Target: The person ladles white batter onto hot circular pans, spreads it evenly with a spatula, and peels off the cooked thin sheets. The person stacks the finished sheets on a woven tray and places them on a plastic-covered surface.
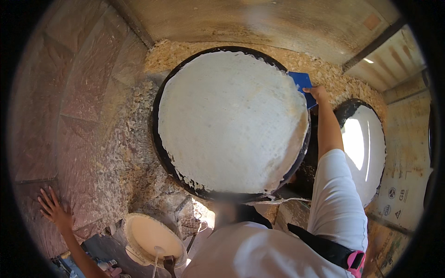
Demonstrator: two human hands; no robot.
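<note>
A large pale sheet of thin batter or flatbread (pixel 226 121) covers most of a round black griddle (pixel 156 139) before me. Its right edge shows a browner, thinner strip, and its lower-left edge is ragged. My right hand (pixel 318 93) grips a flat blue scraper (pixel 301 80) at the griddle's upper-right rim, where the blade meets the sheet's edge. Off to the far left, my left hand (pixel 55 212) has its fingers spread over a reddish-brown panel (pixel 80 180) and holds nothing; it appears to rest there.
A second round griddle (pixel 363 173) with a pale, shiny surface stands at right, partly behind my arm. At lower left is a bucket (pixel 129 231) of beige batter (pixel 151 232), with a dark-handled tool (pixel 169 264) in it. Dried crumbs (pixel 347 85) cover the surface around the griddles. Metal walls (pixel 226 24) enclose the back.
</note>
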